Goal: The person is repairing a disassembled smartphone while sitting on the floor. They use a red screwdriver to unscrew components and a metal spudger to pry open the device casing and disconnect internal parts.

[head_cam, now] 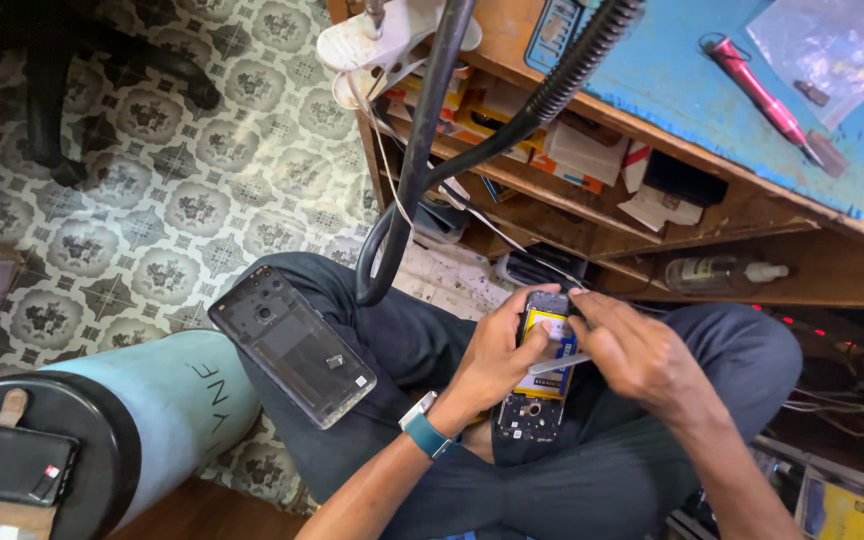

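Yellow battery [542,345] exposed in opened phone [537,385], gripped by left hand [497,360]; right hand [632,350] pinching metal tool [557,363] against battery: slip risks puncture.

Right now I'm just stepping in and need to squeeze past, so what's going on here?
A seated person is working on an opened phone in their lap. The left hand grips it while the right hand holds a thin flat tool across its yellow battery. The phone's removed back cover rests on the left knee. Another phone lies on a round black stool beside them, and a pink screwdriver sits on the blue bench mat.
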